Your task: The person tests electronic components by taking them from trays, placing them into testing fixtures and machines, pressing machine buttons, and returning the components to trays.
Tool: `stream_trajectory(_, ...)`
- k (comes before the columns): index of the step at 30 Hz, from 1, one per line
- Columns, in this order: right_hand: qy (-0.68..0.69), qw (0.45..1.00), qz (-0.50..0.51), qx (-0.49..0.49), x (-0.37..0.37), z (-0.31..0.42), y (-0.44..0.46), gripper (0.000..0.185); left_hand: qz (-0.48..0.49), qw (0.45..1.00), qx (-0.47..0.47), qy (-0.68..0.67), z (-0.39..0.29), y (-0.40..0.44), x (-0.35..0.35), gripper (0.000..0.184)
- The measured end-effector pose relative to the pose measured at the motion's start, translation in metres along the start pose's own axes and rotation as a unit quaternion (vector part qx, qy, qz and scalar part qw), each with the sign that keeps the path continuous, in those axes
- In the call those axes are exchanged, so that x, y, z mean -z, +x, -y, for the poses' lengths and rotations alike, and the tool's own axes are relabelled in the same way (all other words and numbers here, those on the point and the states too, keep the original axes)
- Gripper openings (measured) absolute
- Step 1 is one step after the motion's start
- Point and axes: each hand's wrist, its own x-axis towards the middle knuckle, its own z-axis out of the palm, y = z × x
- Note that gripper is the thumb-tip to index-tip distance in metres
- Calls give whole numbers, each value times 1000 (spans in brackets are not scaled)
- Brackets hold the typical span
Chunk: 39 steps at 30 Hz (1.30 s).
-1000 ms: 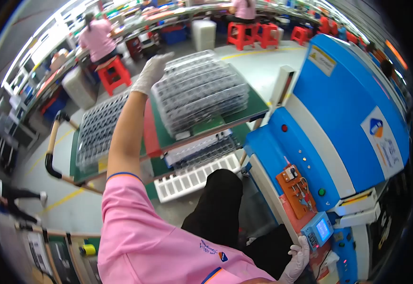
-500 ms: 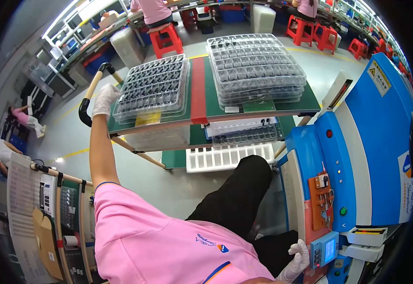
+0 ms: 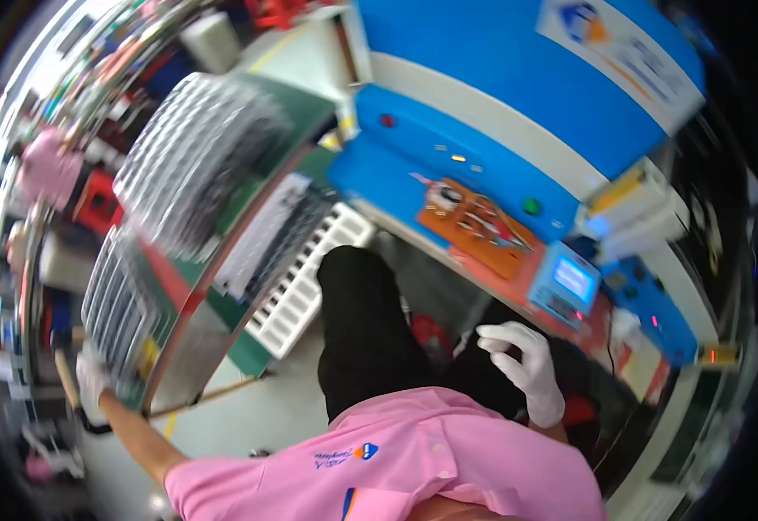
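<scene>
My left hand [image 3: 92, 375], in a white glove, is at the end of a trolley, beside the black-and-tan trolley handle [image 3: 68, 382] and a stack of clear plastic trays [image 3: 118, 304]. Its fingers are smeared by motion, so its grip does not show. A taller stack of clear trays [image 3: 196, 156] stands farther along the trolley's green top [image 3: 296, 113]. My right hand [image 3: 522, 360], also gloved in white, hovers over my lap, fingers loosely bent and apart with nothing in them. Nearest to it is a small control box with a lit screen [image 3: 570, 278].
A blue machine [image 3: 474, 78] fills the upper right. On its bench lies an orange fixture [image 3: 483, 226] with wires. A white slotted foam tray [image 3: 309, 282] sits on the trolley's lower shelf. A person in pink [image 3: 49, 165] is at the far left near a red stool [image 3: 99, 200].
My view has swung right towards the blue machine, with blur. The right hand has come up from the lower edge into fuller view. The left hand stays by the trolley's handle end.
</scene>
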Motion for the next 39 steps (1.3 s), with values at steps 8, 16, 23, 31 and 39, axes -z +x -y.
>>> stream_trajectory(8, -89, 989, -33, 112, -2, 0, 33, 29, 62, 994, 91, -6, -28, -11, 29, 25)
stream_trajectory(16, -326, 898, -217, 201, 12, -10, 85, 32, 102, 963, 145, -204, -32, 14, 36, 32)
stream_trajectory(23, -359, 915, -138, 122, 13, -37, 111, 33, -11, 729, -87, -679, -205, -106, 133, 22)
stream_trajectory(31, -417, 888, -193, 21, 37, 2, 108, 33, 409, 533, -133, -729, -385, -258, 164, 15)
stream_trajectory(39, -421, 892, -111, 125, -22, -33, 188, 32, 472, 397, -208, -759, -488, -311, 146, 17)
